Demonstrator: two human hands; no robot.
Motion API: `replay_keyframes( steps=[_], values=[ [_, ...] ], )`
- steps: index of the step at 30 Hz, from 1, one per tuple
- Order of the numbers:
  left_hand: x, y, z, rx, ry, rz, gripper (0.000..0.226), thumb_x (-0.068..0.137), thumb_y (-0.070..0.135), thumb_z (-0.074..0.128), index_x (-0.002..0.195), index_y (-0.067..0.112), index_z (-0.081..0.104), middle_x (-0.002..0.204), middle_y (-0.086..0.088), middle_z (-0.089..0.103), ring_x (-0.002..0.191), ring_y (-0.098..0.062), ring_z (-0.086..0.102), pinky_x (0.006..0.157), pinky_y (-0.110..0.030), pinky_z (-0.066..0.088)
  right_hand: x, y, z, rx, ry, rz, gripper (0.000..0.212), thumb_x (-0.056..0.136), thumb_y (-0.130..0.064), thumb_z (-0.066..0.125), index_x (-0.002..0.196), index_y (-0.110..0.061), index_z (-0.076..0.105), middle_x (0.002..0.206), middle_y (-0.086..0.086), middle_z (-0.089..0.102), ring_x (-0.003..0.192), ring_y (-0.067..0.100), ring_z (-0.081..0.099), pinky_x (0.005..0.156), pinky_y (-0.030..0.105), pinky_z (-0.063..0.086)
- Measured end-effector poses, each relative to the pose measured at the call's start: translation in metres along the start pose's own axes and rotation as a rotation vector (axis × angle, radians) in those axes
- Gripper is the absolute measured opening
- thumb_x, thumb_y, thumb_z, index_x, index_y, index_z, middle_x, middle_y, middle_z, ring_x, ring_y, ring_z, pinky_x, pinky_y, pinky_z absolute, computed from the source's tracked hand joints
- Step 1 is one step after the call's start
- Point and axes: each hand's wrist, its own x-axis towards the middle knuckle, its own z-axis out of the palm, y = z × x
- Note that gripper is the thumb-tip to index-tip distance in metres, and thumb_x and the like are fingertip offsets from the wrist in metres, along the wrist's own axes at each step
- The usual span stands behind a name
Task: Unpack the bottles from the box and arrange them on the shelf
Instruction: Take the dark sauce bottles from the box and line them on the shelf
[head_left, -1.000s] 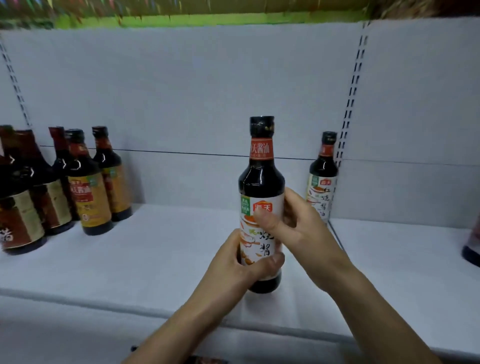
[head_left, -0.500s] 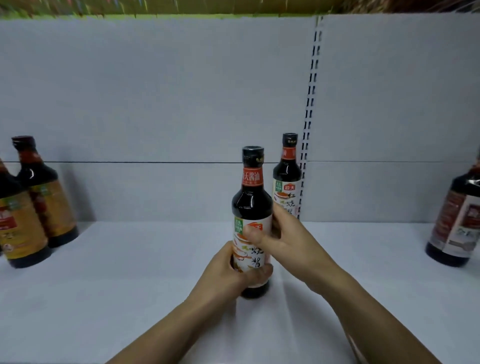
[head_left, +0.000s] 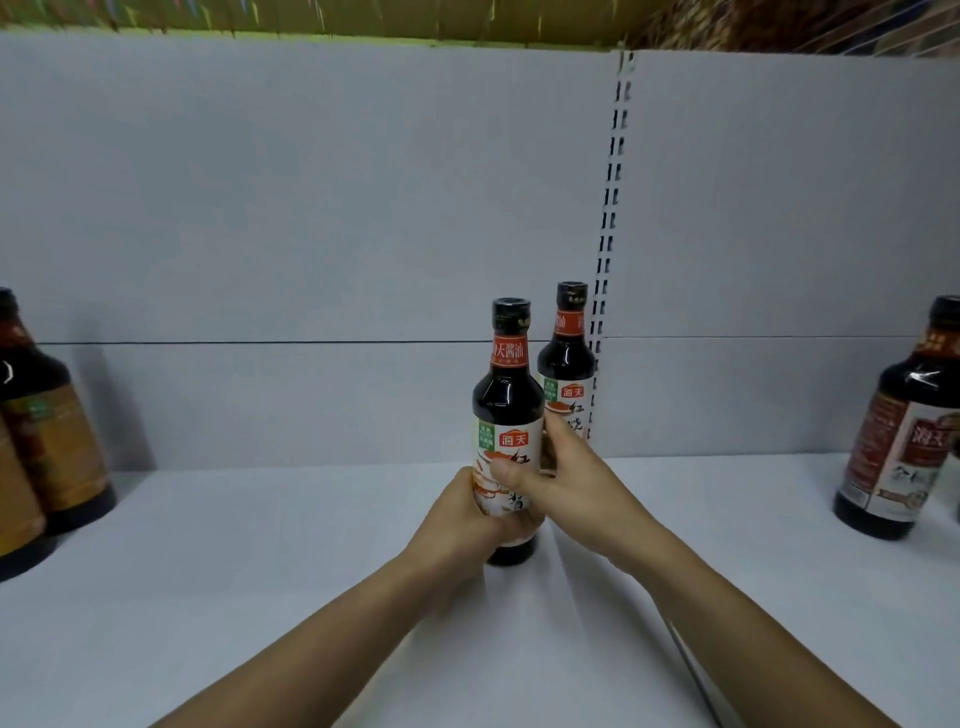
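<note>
A dark soy sauce bottle with a white label and red neck band stands upright on the white shelf, its base on the board. My left hand grips its lower body from the left. My right hand wraps the label from the right, thumb across the front. A second matching bottle stands just behind and to the right, against the back panel. The box is out of view.
Brown-labelled bottles stand at the left edge of the shelf. Another large dark bottle stands at the far right. A slotted upright runs down the back panel behind the second bottle. A seam between shelf boards lies under my right forearm.
The held bottle has moved deeper onto the shelf, toward the bottle at the back, and now sits close in front of it. Both hands kept their grip. The view shifted right.
</note>
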Motion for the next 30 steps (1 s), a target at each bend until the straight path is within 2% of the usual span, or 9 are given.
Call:
replay_keyframes(
  steps=[2, 6, 9, 13, 17, 20, 25, 28, 30],
  values=[
    [0.007, -0.002, -0.001, 0.001, 0.011, 0.002, 0.044, 0.086, 0.003, 0.077, 0.101, 0.042, 0.065, 0.097, 0.022, 0.077, 0.095, 0.003, 0.072, 0.079, -0.012, 0.054, 0.004, 0.002, 0.000, -0.048, 0.012, 0.006, 0.053, 0.089, -0.038, 0.075, 0.135, -0.036, 0.050, 0.128, -0.015, 0.066, 0.119, 0.008, 0.063, 0.107, 0.042, 0.051],
    [0.020, -0.006, -0.003, -0.003, 0.013, 0.001, 0.046, 0.084, -0.005, 0.074, 0.108, 0.034, 0.068, 0.104, 0.010, 0.079, 0.099, -0.007, 0.074, 0.087, -0.020, 0.058, 0.010, 0.005, 0.001, -0.117, 0.028, 0.016, 0.058, 0.091, -0.032, 0.074, 0.141, -0.035, 0.045, 0.132, -0.012, 0.065, 0.120, 0.011, 0.063, 0.108, 0.042, 0.051],
    [0.028, -0.010, -0.005, 0.010, 0.027, 0.003, 0.047, 0.083, -0.006, 0.074, 0.104, 0.035, 0.068, 0.100, 0.012, 0.079, 0.095, -0.005, 0.074, 0.075, -0.012, 0.056, 0.015, 0.008, 0.003, -0.171, 0.059, 0.016, 0.060, 0.091, -0.031, 0.074, 0.142, -0.034, 0.044, 0.131, -0.013, 0.063, 0.120, 0.011, 0.062, 0.108, 0.039, 0.050],
    [0.038, -0.013, -0.005, 0.008, 0.044, -0.005, 0.045, 0.083, -0.006, 0.073, 0.106, 0.032, 0.066, 0.098, 0.011, 0.079, 0.095, -0.007, 0.074, 0.072, -0.011, 0.055, 0.019, 0.017, 0.005, -0.202, 0.115, 0.006, 0.062, 0.090, -0.028, 0.074, 0.142, -0.035, 0.042, 0.133, -0.010, 0.063, 0.114, 0.010, 0.065, 0.102, 0.036, 0.054],
    [0.046, -0.015, -0.006, 0.003, 0.052, 0.000, 0.041, 0.085, -0.001, 0.076, 0.109, 0.030, 0.064, 0.102, 0.012, 0.076, 0.094, -0.003, 0.073, 0.074, -0.012, 0.055, 0.021, 0.024, 0.002, -0.183, 0.118, 0.029, 0.065, 0.095, -0.026, 0.069, 0.151, -0.032, 0.037, 0.139, -0.010, 0.059, 0.113, 0.005, 0.063, 0.097, 0.027, 0.053],
    [0.052, -0.014, -0.007, 0.003, 0.045, 0.019, 0.039, 0.086, -0.002, 0.075, 0.099, 0.033, 0.063, 0.098, 0.013, 0.077, 0.085, 0.002, 0.073, 0.067, -0.009, 0.054, 0.022, 0.027, 0.000, -0.196, 0.131, 0.032, 0.066, 0.095, -0.026, 0.068, 0.152, -0.032, 0.035, 0.138, -0.009, 0.060, 0.109, 0.003, 0.063, 0.099, 0.028, 0.053],
    [0.061, -0.014, -0.005, 0.001, 0.044, 0.031, 0.038, 0.088, -0.004, 0.073, 0.093, 0.032, 0.063, 0.080, 0.021, 0.076, 0.075, 0.006, 0.073, 0.062, -0.006, 0.052, 0.021, 0.029, 0.000, -0.172, 0.121, 0.019, 0.058, 0.097, -0.021, 0.066, 0.147, -0.030, 0.039, 0.132, -0.013, 0.061, 0.093, -0.011, 0.060, 0.077, 0.007, 0.046],
    [0.067, -0.015, -0.005, 0.016, 0.047, 0.025, 0.033, 0.085, 0.003, 0.078, 0.097, 0.031, 0.065, 0.091, 0.017, 0.076, 0.080, 0.005, 0.073, 0.063, -0.006, 0.052, 0.021, 0.031, -0.001, -0.182, 0.135, 0.014, 0.048, 0.097, -0.022, 0.065, 0.140, -0.030, 0.044, 0.118, -0.018, 0.060, 0.092, -0.008, 0.061, 0.077, 0.010, 0.047],
    [0.072, -0.017, -0.004, 0.015, 0.061, 0.017, 0.034, 0.085, 0.004, 0.079, 0.101, 0.031, 0.063, 0.095, 0.016, 0.075, 0.079, 0.005, 0.072, 0.061, -0.006, 0.051, 0.021, 0.033, -0.003, -0.205, 0.158, 0.023, 0.040, 0.097, -0.025, 0.064, 0.132, -0.030, 0.046, 0.116, -0.017, 0.061, 0.095, -0.002, 0.063, 0.085, 0.020, 0.052]
  ],
)
